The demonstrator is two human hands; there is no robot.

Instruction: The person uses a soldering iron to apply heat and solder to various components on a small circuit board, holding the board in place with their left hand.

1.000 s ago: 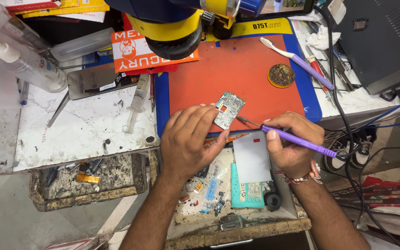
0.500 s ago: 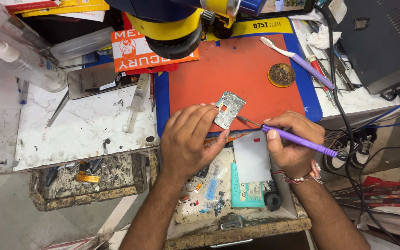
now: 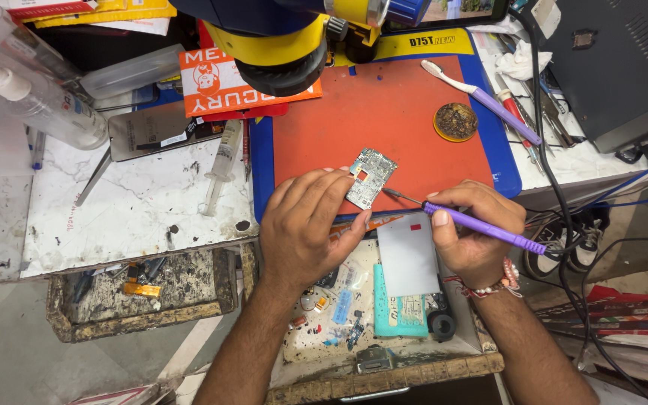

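Over on the left sits a clear spray bottle (image 3: 35,97), then a syringe (image 3: 220,166) lying on the stained white slab (image 3: 129,210), well clear of the work. Now the left hand (image 3: 305,225): its fingers (image 3: 324,191) are curled down with the tips pinning the near edge of the small circuit board (image 3: 370,177), which lies tilted on the orange mat (image 3: 384,120) close to its front edge. That hold looks right; pressing at the rim keeps the middle of the board bare for the tool. The right hand (image 3: 474,229) is closed in a pencil grip around the purple-handled iron (image 3: 481,229), its thin metal tip just reaching the board's right side. My read is that a low, steady angle, with the heel of the hand resting on the counter (image 3: 564,169), serves best here. Room is tight in places: the yellow microscope head (image 3: 283,52) hangs over the back of the mat, the brass wool pad (image 3: 455,121) sits to the right rear, and a toothbrush (image 3: 481,101) lies beyond it. The mat's front edge drops to a cluttered parts tray (image 3: 324,337), so the board has little margin towards the person, while the open orange stretch behind it offers free space.
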